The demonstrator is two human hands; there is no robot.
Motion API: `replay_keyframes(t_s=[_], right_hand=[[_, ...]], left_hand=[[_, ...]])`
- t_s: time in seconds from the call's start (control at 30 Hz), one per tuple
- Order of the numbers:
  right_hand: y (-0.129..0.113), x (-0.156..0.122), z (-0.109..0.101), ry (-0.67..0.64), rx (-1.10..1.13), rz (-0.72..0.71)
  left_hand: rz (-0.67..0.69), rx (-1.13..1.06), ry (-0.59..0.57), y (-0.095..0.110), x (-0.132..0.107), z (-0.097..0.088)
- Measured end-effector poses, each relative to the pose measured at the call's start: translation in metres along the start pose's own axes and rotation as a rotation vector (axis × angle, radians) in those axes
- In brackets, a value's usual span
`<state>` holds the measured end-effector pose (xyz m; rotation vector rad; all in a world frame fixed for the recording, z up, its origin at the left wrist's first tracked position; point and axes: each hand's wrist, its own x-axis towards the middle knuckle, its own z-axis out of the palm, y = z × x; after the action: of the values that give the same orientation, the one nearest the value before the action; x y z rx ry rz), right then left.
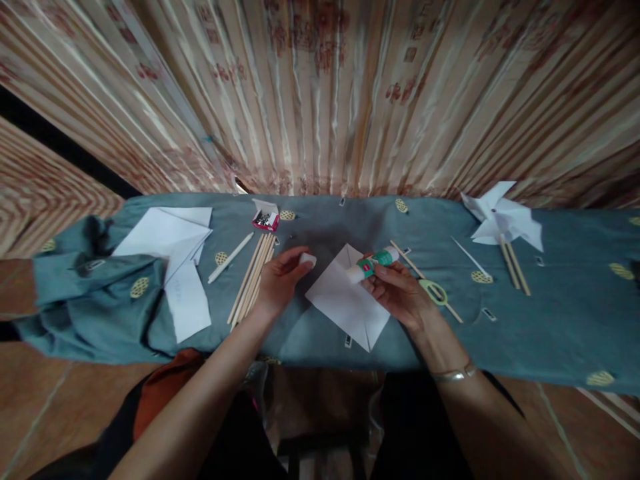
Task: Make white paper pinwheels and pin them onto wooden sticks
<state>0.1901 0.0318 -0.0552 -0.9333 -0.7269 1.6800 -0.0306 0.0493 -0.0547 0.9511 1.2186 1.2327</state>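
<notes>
My right hand [400,293] is closed round a green and white glue stick [374,262], its open end pointing left over a folded white paper square [345,300] on the blue cloth. My left hand [280,280] pinches a small white cap [308,259] just left of the paper. A silver bracelet [455,375] sits on my right wrist.
A bundle of wooden sticks [253,279] and a white pencil [230,258] lie left of my left hand. Behind them is a small red box of pins [265,217]. White sheets [173,250] lie far left. Green-handled scissors [434,292] and a stick are right; a white paper pinwheel [503,220] lies far right. A curtain hangs behind.
</notes>
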Motion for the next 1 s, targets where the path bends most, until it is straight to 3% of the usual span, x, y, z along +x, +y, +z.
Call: replay_keyframes(t_s=[0.1,0.23,0.63,1.0], right_hand=[[0.001,0.001,0.000,0.023,0.012,-0.006],[0.005,0.003,0.003,0.063,0.001,-0.024],[0.010,0.003,0.006,0.101,-0.065,-0.050],[0.008,0.003,0.013,0.118,0.038,-0.026]], left_hand=[[-0.170,-0.272,-0.069,0.009,-0.008,0.009],[-0.262,-0.343,-0.123,0.014,-0.017,0.018],[-0.280,-0.358,-0.109,0.012,-0.023,0.021],[-0.242,-0.304,-0.128,0.009,-0.023,0.021]])
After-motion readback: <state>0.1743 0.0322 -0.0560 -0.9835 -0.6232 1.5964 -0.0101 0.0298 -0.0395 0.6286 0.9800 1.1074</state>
